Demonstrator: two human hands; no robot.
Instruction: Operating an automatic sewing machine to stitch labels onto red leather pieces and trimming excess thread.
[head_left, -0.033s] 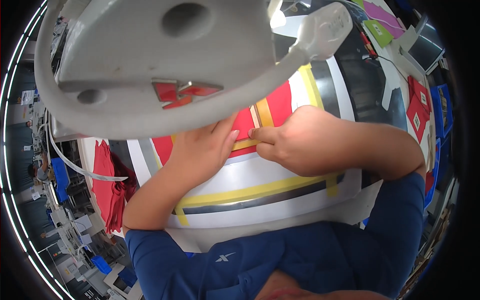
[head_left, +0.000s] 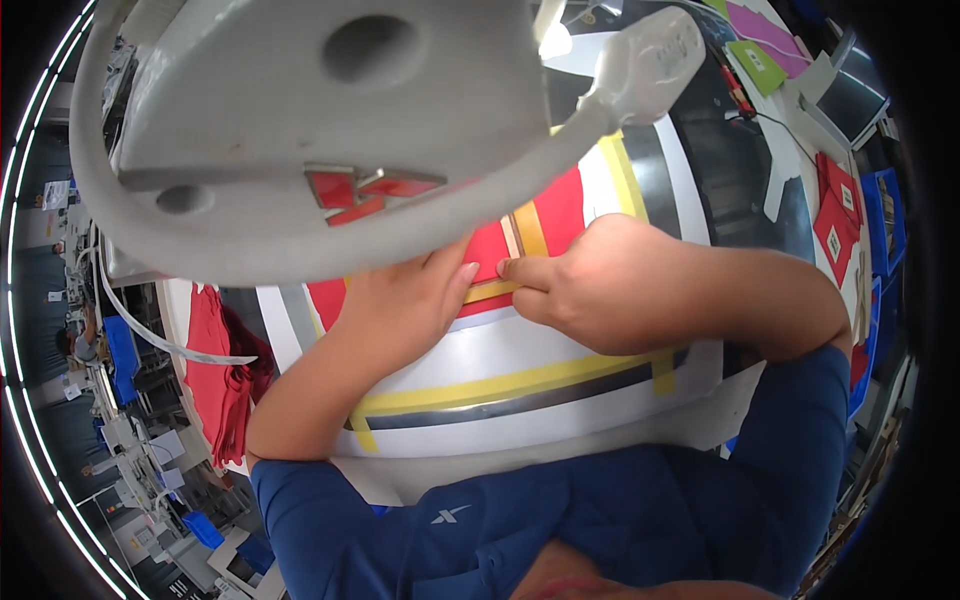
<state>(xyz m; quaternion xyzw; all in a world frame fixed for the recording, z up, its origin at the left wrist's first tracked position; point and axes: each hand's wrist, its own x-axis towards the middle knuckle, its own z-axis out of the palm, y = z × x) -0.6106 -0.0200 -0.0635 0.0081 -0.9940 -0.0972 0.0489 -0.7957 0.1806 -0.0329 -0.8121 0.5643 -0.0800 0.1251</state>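
Note:
A red fabric piece (head_left: 487, 243) lies under a sewing machine head (head_left: 250, 120), inside a tan-edged opening in a white template sheet (head_left: 450, 350). My left hand (head_left: 400, 300) rests flat on the fabric, its thumb extended; the machine head and its cable hide the other fingertips. On the right, my right hand (head_left: 590, 280) has its index fingertip pressed down at the inner corner of the tan edging (head_left: 490, 291). Its other fingers are curled under, and whether anything is in them is hidden. The two hands are close but apart.
Yellow tape (head_left: 500, 378) borders the template. A grey cable (head_left: 330, 262) loops low over my left hand. Red fabric pieces hang in a stack (head_left: 215, 370) at the left. At the right are labelled red pieces (head_left: 835, 215), a blue bin (head_left: 885, 220) and a green packet (head_left: 757, 65).

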